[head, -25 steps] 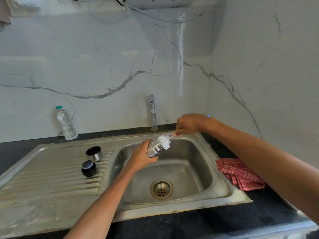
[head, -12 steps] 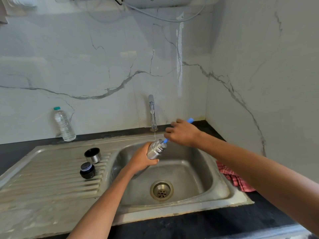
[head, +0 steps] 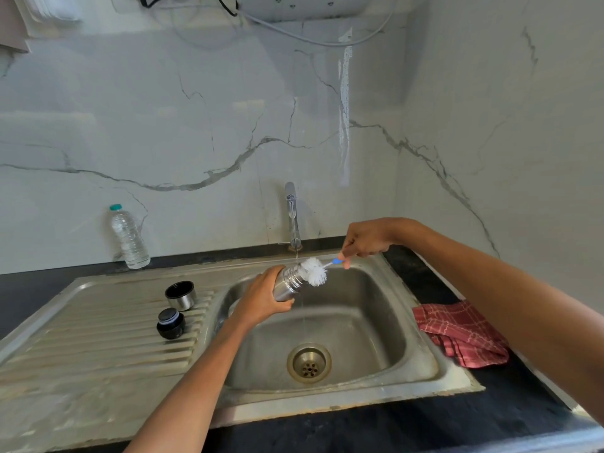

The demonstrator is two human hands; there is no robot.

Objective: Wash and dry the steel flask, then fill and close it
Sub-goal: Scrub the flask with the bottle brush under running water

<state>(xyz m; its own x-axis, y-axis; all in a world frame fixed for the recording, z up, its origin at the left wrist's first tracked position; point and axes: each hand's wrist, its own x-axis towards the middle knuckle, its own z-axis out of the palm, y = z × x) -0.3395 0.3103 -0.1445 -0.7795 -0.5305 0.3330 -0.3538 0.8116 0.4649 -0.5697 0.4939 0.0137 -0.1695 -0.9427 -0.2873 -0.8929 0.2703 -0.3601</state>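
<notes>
Since half-second ago, white bristle bottle brush (head: 314,271) pulled out of shiny ribbed steel flask (head: 288,282); I see right hand (head: 366,240) pinching its blue handle. Left hand (head: 261,297) wraps flask, tilted over brushed steel sink (head: 408,325). Red checked cloth (head: 464,335) on black counter (head: 425,426). Veined marble wall (head: 196,125) beyond.

Flask (head: 287,282) over sink (head: 392,308), cloth (head: 464,335) right, caps left.

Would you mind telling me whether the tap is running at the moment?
On. A thin stream falls from the tap past the steel flask mouth and down into the sink.
</notes>
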